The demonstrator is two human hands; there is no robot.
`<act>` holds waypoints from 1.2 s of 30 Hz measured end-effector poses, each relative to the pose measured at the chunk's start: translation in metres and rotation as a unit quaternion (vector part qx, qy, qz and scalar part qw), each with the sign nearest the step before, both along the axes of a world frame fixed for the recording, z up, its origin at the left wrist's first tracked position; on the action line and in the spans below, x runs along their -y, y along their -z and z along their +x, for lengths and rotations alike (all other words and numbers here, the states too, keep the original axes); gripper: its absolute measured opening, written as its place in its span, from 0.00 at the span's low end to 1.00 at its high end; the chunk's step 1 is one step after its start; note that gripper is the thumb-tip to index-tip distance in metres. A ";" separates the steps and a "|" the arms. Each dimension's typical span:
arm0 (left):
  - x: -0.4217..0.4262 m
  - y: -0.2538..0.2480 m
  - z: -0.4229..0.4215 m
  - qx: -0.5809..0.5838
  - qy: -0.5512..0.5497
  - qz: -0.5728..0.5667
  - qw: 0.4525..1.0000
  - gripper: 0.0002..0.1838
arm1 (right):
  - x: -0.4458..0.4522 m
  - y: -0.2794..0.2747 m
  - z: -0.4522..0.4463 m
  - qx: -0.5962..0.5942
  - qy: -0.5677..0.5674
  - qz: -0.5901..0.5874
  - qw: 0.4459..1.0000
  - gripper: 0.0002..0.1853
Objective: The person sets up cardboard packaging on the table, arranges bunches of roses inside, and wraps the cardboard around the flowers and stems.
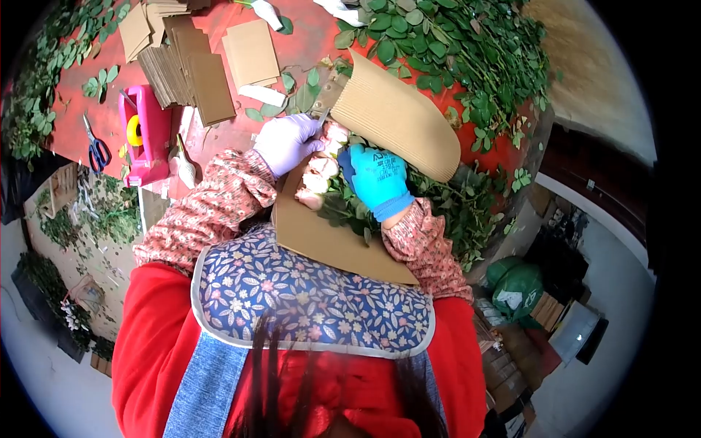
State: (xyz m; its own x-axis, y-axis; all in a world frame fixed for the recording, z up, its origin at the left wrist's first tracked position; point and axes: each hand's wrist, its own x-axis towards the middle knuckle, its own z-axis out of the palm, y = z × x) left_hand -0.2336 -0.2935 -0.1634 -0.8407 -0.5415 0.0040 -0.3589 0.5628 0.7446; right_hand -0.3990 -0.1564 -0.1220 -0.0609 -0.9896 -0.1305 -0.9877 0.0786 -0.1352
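Pink roses (319, 175) with green leaves lie in a row in front of me, between two pieces of brown corrugated cardboard. One cardboard sheet (398, 113) curves up beyond them; the other cardboard sheet (328, 244) is under them, against my apron. My left hand (286, 144), in a thin purple glove, is closed at the top rose, a small grey pointed thing showing by its fingertips. What it pinches is partly hidden. My right hand (377, 179), in a blue coated glove, curls over the leafy stems beside the blooms.
On the red table (212, 25) are stacks of cardboard pieces (186, 69), scissors (97, 150) and a pink tape dispenser (150, 135) with yellow tape. A white-wrapped bud (185, 168) lies near my left sleeve. Heaped green leaves (467, 62) cover the far right.
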 end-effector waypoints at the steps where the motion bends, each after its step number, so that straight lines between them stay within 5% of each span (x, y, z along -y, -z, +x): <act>1: 0.002 -0.001 0.002 0.026 0.003 0.012 1.000 0.13 | 0.001 0.000 0.000 0.000 0.007 -0.001 1.000 0.13; 6: 0.013 -0.019 0.026 -0.038 -0.045 0.014 0.998 0.07 | 0.000 0.000 -0.001 -0.003 -0.004 -0.006 1.000 0.12; 10: 0.003 -0.054 0.020 -0.066 0.117 -0.017 0.991 0.17 | 0.000 0.000 -0.002 -0.015 0.001 0.009 1.000 0.11; 16: -0.010 -0.024 0.001 -0.039 0.201 -0.006 0.979 0.10 | 0.000 -0.002 -0.003 0.025 0.017 0.034 0.999 0.10; 22: -0.009 0.003 -0.007 -0.094 0.168 -0.002 0.981 0.12 | -0.003 0.014 -0.001 0.041 0.047 -0.006 0.998 0.08; 30: -0.008 -0.017 -0.011 0.010 0.147 0.001 0.989 0.28 | -0.007 0.009 -0.003 0.048 0.046 0.001 0.998 0.07; 36: -0.005 -0.004 -0.011 -0.002 0.132 0.044 0.990 0.23 | -0.023 -0.032 0.005 0.143 -0.027 -0.023 0.989 0.07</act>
